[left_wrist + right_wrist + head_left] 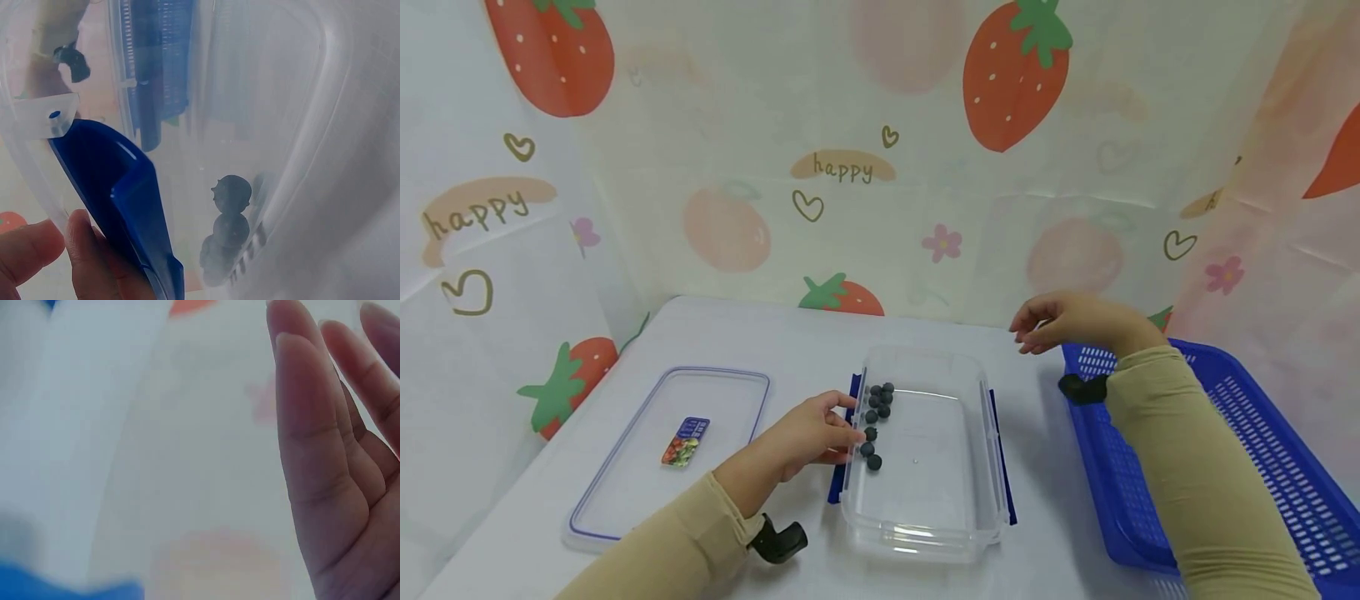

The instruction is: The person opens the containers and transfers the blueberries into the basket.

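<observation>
My left hand pinches the left rim of a clear plastic container. In the left wrist view, thumb and fingers meet at the rim beside a hanging blue latch. Several dark blueberries lie in a row inside, along the left wall; through the plastic they also show in the left wrist view as round berries. My right hand hovers over the far left corner of a blue basket, fingers loosely bent. No item shows against its fingers in the right wrist view.
A clear lid with a blue seal lies to the left, bearing a small printed label. Blue latches flank the container, the right one folded down. Behind the white table hangs a strawberry-patterned curtain.
</observation>
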`<state>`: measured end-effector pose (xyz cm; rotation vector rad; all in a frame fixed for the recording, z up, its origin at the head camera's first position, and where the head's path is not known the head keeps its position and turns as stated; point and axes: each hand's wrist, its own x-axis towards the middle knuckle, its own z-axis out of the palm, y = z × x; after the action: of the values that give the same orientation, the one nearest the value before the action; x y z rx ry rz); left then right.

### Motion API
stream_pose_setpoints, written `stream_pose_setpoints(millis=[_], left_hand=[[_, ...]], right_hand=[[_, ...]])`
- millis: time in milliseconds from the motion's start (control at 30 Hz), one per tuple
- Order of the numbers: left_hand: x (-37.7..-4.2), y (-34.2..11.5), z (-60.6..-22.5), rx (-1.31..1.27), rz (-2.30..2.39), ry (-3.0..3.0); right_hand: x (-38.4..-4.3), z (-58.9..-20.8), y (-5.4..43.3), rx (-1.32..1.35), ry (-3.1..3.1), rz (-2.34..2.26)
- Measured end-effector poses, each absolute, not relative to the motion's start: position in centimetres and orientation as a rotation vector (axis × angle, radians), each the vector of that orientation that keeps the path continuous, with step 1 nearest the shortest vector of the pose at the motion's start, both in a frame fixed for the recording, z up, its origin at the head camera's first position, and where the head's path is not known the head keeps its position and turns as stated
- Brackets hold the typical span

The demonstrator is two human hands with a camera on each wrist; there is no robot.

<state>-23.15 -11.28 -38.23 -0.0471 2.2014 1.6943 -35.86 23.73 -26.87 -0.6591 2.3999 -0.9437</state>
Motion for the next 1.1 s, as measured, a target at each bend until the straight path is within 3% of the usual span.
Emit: stream_pose_setpoints(millis=[267, 633, 1100], left_hand=[[-23.2, -11.3, -38.3, -0.045, 1.698, 2.196], [-23.3, -11.4, -38.3, -0.052, 1.705, 2.189], [-23.4, -11.6, -38.4, -0.035, 1.712, 2.171]], right_hand=[[-36.4, -28.4, 17.6, -0.801, 2.258, -0.971], [-36.6, -31.8, 10.7, -0.737, 2.251, -0.859], [-37.5, -36.5, 7.3, -0.681, 2.222, -0.837]])
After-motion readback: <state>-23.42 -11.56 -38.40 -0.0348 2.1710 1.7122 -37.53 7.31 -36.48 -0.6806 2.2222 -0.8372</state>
